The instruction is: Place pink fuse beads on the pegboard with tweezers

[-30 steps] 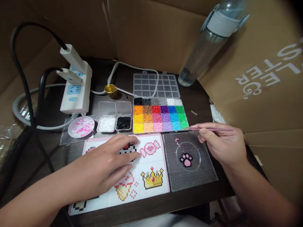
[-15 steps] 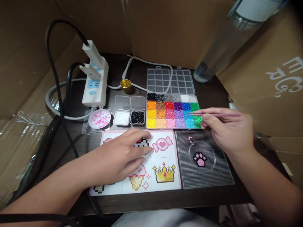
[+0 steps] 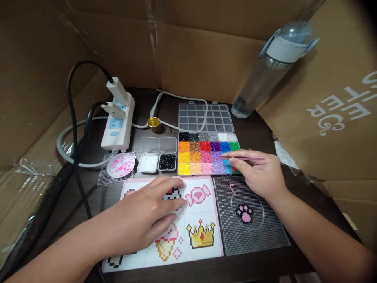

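My left hand (image 3: pixel 145 214) lies flat, fingers spread, on a pattern card (image 3: pixel 203 220) printed with pixel pictures of a candy, a crown and an ice cream. My right hand (image 3: pixel 259 173) pinches thin pink tweezers (image 3: pixel 244 158), their tips over the purple and blue compartments of the many-coloured bead tray (image 3: pixel 206 153). Below that hand lies a clear pegboard (image 3: pixel 253 236) carrying a small black and pink paw design (image 3: pixel 245 212) and a few pink beads.
A white power strip (image 3: pixel 118 122) with two plugs and cables sits at the left. Nearby are a dish of pink beads (image 3: pixel 121 165), small boxes of white and black beads (image 3: pixel 157 162), a gold cap (image 3: pixel 154 123), and a water bottle (image 3: pixel 265 74). Cardboard walls surround the table.
My right hand moved the tweezers left from the tray's green edge to over the purple and blue compartments. The left hand stayed on the card. The camera view shifted.
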Demonstrator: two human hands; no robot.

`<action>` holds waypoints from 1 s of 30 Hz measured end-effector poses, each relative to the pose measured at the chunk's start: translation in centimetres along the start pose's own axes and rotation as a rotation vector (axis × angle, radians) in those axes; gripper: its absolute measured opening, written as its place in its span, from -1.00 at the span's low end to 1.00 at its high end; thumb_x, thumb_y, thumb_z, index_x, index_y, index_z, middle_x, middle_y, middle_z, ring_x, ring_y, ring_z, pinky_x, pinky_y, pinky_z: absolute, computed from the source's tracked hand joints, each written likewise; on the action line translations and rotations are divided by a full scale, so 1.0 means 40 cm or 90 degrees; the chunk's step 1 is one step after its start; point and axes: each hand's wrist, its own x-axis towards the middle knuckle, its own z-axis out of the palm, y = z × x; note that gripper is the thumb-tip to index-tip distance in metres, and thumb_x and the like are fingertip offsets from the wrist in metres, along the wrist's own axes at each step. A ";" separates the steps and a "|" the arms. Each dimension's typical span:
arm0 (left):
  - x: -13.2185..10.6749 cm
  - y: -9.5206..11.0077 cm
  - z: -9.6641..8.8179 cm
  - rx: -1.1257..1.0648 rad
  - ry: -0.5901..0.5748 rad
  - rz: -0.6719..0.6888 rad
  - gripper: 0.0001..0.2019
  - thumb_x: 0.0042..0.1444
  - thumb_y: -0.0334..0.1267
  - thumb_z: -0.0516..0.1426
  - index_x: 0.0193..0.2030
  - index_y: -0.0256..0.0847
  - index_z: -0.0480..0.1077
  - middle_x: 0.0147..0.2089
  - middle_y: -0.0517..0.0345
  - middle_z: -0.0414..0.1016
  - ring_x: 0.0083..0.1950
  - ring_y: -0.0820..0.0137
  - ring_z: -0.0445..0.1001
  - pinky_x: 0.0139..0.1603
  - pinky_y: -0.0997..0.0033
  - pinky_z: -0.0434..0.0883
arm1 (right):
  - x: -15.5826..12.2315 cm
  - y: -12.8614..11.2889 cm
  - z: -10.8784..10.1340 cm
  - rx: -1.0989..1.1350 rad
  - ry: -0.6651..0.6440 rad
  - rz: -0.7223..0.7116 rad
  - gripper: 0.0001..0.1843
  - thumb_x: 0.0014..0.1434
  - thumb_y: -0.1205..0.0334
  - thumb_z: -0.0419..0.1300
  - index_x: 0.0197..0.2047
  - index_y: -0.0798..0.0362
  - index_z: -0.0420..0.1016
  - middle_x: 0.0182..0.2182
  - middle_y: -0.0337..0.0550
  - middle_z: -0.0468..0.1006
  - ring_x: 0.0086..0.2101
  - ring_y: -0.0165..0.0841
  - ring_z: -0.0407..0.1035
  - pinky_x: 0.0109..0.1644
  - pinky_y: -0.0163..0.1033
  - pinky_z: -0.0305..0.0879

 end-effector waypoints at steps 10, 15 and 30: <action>0.001 -0.004 0.000 0.015 -0.022 -0.014 -0.63 0.55 -0.34 0.12 0.32 0.02 0.64 0.46 -0.02 0.54 0.44 0.07 0.57 0.30 0.16 0.66 | 0.003 0.023 0.025 -0.004 -0.016 -0.049 -0.81 0.30 0.33 0.44 -0.18 -0.12 0.91 -0.30 -0.16 0.86 -0.33 -0.29 0.71 -0.20 -0.20 0.68; 0.001 -0.003 -0.001 0.013 -0.022 -0.014 -0.63 0.55 -0.34 0.12 0.33 0.04 0.63 0.46 -0.01 0.55 0.44 0.07 0.57 0.29 0.16 0.66 | 0.002 0.024 0.025 -0.004 -0.017 -0.030 -0.82 0.28 0.32 0.44 -0.21 -0.13 0.91 -0.30 -0.19 0.86 -0.33 -0.30 0.72 -0.19 -0.22 0.66; 0.004 0.003 -0.001 0.026 -0.010 0.002 -0.66 0.55 -0.33 0.12 0.28 0.00 0.65 0.43 -0.03 0.55 0.40 0.07 0.59 0.27 0.13 0.67 | 0.003 0.024 0.029 -0.008 -0.012 -0.026 -0.81 0.28 0.33 0.44 -0.24 -0.15 0.90 -0.29 -0.20 0.87 -0.29 -0.27 0.76 -0.13 -0.19 0.72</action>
